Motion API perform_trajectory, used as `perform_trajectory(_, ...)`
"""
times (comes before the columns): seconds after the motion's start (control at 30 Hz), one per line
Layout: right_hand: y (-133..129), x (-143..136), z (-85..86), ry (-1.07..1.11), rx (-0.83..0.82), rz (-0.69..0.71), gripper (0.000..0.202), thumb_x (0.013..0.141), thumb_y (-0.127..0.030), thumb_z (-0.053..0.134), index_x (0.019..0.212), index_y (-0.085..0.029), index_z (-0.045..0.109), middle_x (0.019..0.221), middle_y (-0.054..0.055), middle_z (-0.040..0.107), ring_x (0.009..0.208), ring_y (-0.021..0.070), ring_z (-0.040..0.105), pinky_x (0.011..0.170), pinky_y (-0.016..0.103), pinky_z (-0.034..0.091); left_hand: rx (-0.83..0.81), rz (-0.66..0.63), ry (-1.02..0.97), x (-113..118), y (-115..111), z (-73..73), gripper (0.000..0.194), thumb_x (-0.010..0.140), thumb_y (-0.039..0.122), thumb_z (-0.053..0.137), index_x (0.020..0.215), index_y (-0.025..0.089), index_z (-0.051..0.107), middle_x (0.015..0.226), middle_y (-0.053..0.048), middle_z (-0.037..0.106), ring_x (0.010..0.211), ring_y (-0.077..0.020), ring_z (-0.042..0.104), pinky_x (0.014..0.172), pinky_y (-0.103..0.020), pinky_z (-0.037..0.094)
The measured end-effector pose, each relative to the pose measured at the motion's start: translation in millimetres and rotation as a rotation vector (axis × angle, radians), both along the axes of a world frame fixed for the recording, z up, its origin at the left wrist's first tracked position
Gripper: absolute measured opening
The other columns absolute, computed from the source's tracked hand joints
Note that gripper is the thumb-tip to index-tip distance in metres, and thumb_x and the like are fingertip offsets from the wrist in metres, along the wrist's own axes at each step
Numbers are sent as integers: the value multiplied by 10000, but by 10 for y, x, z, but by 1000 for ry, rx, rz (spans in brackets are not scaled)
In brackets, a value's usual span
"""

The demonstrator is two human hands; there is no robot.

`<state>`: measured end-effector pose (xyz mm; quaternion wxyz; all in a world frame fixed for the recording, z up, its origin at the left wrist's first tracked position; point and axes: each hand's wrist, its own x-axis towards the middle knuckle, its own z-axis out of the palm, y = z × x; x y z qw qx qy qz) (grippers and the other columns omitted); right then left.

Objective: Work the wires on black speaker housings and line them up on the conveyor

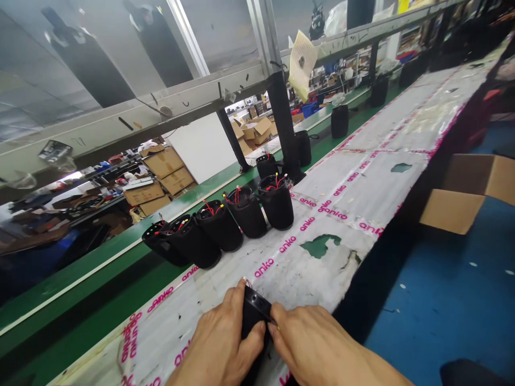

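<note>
My left hand (219,335) and my right hand (309,340) both grip a black cylindrical speaker housing (254,311) lying on the taped white bench cover (362,182) at the near edge. A red wire tip shows at the housing's top. Farther along the bench, several similar black housings with red and yellow wires (219,225) stand in a leaning row. Another one (277,201) stands upright at the right end of that row.
A green conveyor belt (100,279) runs along the left of the bench. More black housings (340,120) stand farther down it. A black post (284,126) holds an overhead shelf. An open cardboard box (466,193) sits on the blue floor at the right.
</note>
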<state>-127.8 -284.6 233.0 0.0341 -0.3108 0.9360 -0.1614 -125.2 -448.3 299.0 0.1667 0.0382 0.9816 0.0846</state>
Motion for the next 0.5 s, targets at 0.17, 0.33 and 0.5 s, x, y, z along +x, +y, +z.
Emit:
perform_trajectory(0.17,6,-56,73,13,18,50,206,941,-133,435,1004,-176,627,809,50,702,646,274,674,525,349,332,11,-7,-12,-41,-7,-29,724,888,437,386,1517,113,235,1509,-143,430,1278,-317,526,1088,-475,393)
perform_trajectory(0.33,1,-31,-14,-14,-136,-7,184,960,-165,413,939,-180,595,801,52,701,682,262,681,570,345,372,65,12,8,-40,-59,-38,704,891,440,398,1512,138,258,1540,-118,390,1324,-283,491,1129,-451,362)
perform_trajectory(0.5,15,14,-164,-53,-383,-140,268,1029,-268,290,972,-200,544,766,30,685,705,239,680,615,334,393,133,27,41,-12,-158,-55,747,877,503,458,1512,162,259,1563,-102,351,1408,-268,387,1181,-459,290)
